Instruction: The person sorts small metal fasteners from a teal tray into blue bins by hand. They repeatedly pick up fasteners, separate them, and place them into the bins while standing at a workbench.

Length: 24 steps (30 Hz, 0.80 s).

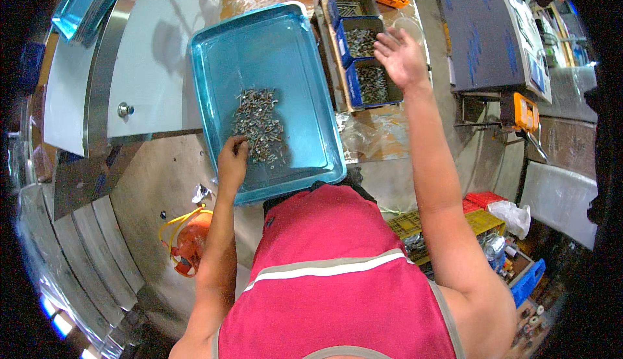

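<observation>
I see dull silvery screws jumbled beside the curled left hand, whose hold I cannot tell; blue bins sit beside the spread, empty right hand, lettering unreadable

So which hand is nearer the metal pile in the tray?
Left. The left hand is at the lower-left edge of the metal pile; the right hand is farther right, outside the tray, by the blue bins.

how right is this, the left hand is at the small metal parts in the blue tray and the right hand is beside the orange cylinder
Wrong about the right hand: the head view shows it by the blue bins, not the orange cylinder. The left hand is at the small metal parts in the blue tray.
</observation>
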### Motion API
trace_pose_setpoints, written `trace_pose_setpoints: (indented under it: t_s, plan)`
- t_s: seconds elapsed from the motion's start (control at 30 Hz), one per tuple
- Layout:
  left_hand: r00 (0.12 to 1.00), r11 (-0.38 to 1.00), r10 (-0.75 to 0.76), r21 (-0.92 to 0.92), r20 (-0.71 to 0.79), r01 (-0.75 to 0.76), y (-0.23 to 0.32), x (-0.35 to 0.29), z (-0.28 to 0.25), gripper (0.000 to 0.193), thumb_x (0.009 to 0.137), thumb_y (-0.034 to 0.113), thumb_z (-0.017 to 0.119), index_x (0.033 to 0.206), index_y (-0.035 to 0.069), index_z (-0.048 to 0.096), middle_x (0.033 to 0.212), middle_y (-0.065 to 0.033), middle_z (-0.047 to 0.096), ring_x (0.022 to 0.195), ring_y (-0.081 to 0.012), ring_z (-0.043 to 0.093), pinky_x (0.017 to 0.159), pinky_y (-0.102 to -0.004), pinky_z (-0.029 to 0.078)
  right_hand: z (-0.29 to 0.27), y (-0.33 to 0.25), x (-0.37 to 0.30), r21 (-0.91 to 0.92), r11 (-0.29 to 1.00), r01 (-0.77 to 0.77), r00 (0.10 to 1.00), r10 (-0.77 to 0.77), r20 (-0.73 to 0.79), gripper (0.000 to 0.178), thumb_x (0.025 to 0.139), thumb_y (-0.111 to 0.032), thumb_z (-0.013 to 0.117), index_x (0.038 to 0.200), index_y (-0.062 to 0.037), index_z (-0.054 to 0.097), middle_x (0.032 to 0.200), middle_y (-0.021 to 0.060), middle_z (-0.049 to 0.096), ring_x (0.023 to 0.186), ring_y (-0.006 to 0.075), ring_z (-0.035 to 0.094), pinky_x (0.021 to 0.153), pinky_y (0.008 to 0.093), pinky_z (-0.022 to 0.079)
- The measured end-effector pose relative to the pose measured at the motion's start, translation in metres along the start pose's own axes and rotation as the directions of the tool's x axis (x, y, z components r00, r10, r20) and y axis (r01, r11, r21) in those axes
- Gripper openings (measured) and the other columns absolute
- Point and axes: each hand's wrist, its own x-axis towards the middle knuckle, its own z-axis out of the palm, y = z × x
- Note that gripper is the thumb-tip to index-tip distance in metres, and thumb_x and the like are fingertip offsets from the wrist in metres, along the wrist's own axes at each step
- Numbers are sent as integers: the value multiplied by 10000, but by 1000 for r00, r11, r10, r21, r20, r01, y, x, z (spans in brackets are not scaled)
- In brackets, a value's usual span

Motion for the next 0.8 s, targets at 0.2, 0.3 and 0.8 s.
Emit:
trace_pose_setpoints:
  t_s: [0.2, 0.3, 0.8]
  plan:
    - [996, 983, 91, 158, -2, -89, -41, 13, -9, 277, 964, 254, 643, 1139, 43, 679, 1098, -186, 721, 975, -355, 698, 854, -423, 541, -7, 61, -86, -386, 853, 351, 936, -336, 110, 193, 1019, -217, 593, 1109, -53, 642, 904, 72, 693, 751, 146, 639, 689, 283, 524]
    - [989, 971, 113, 201, 97, -130, -42, 19, 5, 288, 957, 261, 659, 1139, 39, 679, 1108, -183, 723, 1015, -356, 696, 892, -433, 537, -15, 139, -126, -598, 748, 288, 956, -256, 140, 133, 957, -175, 677, 1003, -51, 693, 799, 18, 671, 633, 71, 564, 555, 252, 450]
    - [852, 654, 386, 547, 353, -522, -28, 37, 67, 211, 876, 176, 664, 1061, 80, 689, 1065, -162, 622, 979, -385, 658, 805, -500, 566, 1, 325, -136, -964, 128, 233, 958, -197, 206, 187, 865, -216, 733, 957, -56, 703, 882, 151, 716, 818, 341, 698, 736, 422, 539]
